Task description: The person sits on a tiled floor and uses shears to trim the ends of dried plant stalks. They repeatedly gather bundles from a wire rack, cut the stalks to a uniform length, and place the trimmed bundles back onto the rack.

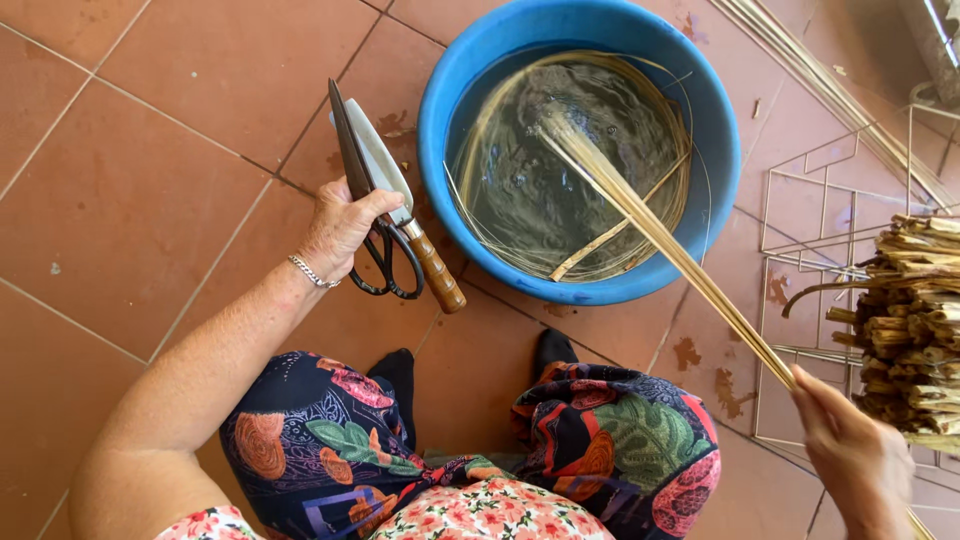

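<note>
My left hand [338, 232] grips a pair of black scissors [362, 190] together with a knife [400, 215] that has a wide pale blade and a brown wooden handle. Both point up and away over the tiled floor, left of a blue basin [455, 90]. My right hand [855, 455], at the lower right, holds a bundle of long pale reed strips [660, 235]. The far ends of the strips dip into the water in the basin, where more strips lie coiled around the inside.
A stack of dry brown stalks [915, 320] sits at the right on a thin wire frame [820, 250]. More long pale strips [830, 85] lie on the terracotta tiles at the upper right. My knees in patterned fabric are below the basin.
</note>
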